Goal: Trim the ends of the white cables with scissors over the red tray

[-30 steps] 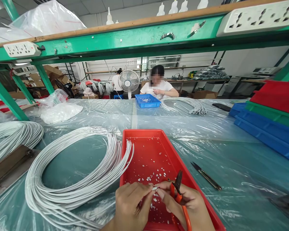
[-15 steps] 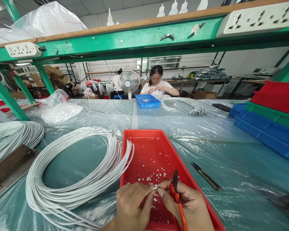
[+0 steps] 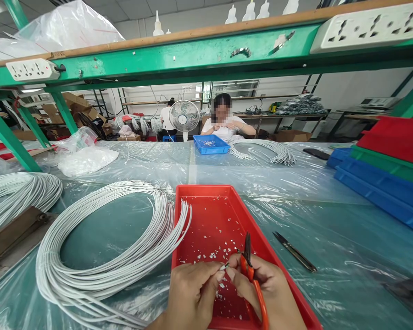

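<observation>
My left hand (image 3: pixel 194 291) pinches the end of a white cable (image 3: pixel 223 267) between thumb and finger, above the red tray (image 3: pixel 242 215). Close against it, my right hand (image 3: pixel 261 284) has thumb and forefinger at the cable's tip, where a small dark or green strand shows. Orange-handled cutters (image 3: pixel 260 298) rest in my right hand, their dark blades pointing up and away from the cable. White scraps (image 3: pixel 213 255) are scattered over the tray's floor. Left of the tray lies a large coil of white cable (image 3: pixel 72 220), its loose ends hanging over the tray's edge.
Metal thread snips (image 3: pixel 295 251) lie right of the tray. Stacked bins (image 3: pixel 382 178) stand at the right. Another cable coil (image 3: pixel 24 192) and a brown metal block (image 3: pixel 13 233) are at the left. Across the table a person (image 3: pixel 223 123) works near a blue tray (image 3: pixel 211 144). A green shelf beam (image 3: pixel 192 59) crosses overhead.
Both hands have shifted slightly; the cutters are a little higher and more upright. At the cable's tip a dark or green strand now shows more plainly.
</observation>
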The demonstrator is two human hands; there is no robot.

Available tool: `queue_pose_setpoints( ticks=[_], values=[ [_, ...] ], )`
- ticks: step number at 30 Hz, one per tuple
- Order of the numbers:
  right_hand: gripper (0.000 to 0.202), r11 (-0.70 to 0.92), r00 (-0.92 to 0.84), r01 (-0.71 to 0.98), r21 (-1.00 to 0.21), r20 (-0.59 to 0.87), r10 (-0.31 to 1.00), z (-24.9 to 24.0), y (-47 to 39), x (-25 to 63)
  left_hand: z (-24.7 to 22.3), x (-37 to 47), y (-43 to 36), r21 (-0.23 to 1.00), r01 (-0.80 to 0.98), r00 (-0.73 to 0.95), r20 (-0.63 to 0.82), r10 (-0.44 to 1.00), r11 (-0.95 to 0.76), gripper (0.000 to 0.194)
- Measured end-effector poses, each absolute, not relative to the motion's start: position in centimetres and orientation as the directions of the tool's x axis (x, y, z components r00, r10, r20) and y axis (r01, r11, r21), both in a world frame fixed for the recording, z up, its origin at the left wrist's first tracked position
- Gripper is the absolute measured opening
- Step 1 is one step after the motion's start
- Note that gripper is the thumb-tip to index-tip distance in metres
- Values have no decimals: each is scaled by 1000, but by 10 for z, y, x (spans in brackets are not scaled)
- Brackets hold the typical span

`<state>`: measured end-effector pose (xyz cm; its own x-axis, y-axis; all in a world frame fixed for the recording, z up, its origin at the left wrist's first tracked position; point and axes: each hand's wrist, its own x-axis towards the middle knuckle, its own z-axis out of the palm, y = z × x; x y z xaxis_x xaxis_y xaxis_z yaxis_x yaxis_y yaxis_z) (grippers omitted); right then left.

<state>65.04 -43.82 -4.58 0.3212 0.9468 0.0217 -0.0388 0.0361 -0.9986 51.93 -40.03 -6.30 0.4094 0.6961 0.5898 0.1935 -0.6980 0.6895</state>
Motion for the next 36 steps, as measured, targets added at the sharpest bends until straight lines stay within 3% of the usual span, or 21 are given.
queue_pose_setpoints(
  ticks=[4, 10, 17, 22, 24, 26, 28, 30, 33, 36],
  values=[
    [15, 42, 315, -39, -998, 28, 949, -47, -438, 651, -59, 519, -401, 734, 207, 478, 501, 721, -647, 23],
    [18, 58, 225, -156, -986, 22, 974, -51, -437, 651, -55, 521, -401, 884, 153, 543, 299, 785, -443, 33],
    [17, 67, 191, -205, -976, 28, 981, -48, -435, 652, -52, 522, -403, 967, 18, 551, 202, 810, -253, 33],
    [16, 66, 257, 25, -997, 70, 964, -56, -433, 661, -50, 522, -402, 990, -61, 549, 139, 824, -127, 34],
    [17, 78, 253, 274, -959, 150, 956, -62, -432, 669, -49, 522, -400, 994, -69, 559, 110, 822, -86, 35],
    [15, 71, 225, 569, -819, 238, 945, -66, -431, 678, -49, 521, -399, 996, -63, 562, 92, 822, -68, 35],
    [14, 60, 185, 751, -658, 297, 937, -68, -430, 685, -50, 521, -399, 996, -49, 552, 91, 829, -77, 34],
    [22, 62, 183, 774, -631, 316, 931, -68, -429, 688, -52, 521, -400, 990, -16, 512, 131, 849, -144, 28],
    [29, 93, 239, 593, -800, 285, 928, -63, -430, 686, -57, 520, -402, 917, 73, 392, 335, 857, -392, 15],
    [19, 117, 282, 336, -934, 218, 934, -58, -432, 680, -59, 519, -401, 765, 142, 331, 562, 758, -629, 8]
  ],
)
